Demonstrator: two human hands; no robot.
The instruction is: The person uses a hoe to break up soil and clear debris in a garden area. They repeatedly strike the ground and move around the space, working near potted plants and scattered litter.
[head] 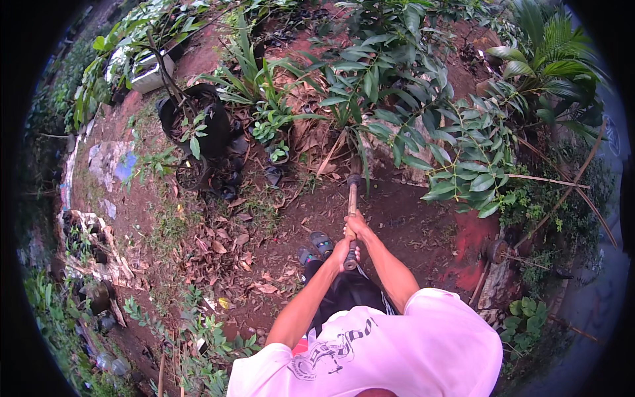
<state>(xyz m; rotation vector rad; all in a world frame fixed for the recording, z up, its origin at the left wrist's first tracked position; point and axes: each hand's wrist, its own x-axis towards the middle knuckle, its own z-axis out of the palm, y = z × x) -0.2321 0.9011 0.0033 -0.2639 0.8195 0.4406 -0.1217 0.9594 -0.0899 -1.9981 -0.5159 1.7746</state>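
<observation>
Both my hands grip the wooden handle of a long tool, seemingly a stick broom (352, 195). My left hand (341, 253) is closed around its near end, close to my body. Just beyond it, my right hand (357, 226) is wrapped around the handle. The handle points away from me, with a dark band near its far part. Dark bristle-like strands reach the ground there, partly hidden by long narrow leaves. Dry brown leaves (218, 245) lie scattered on the soil to the left of my sandalled feet (320, 244).
A black planter bag (216, 119) with a shrub stands front left, a white container (153, 74) behind it. Leafy branches (466, 168) overhang the soil at front right. Crossed sticks (573, 184) and a wall (615, 198) stand right. Plants (198, 327) grow at lower left.
</observation>
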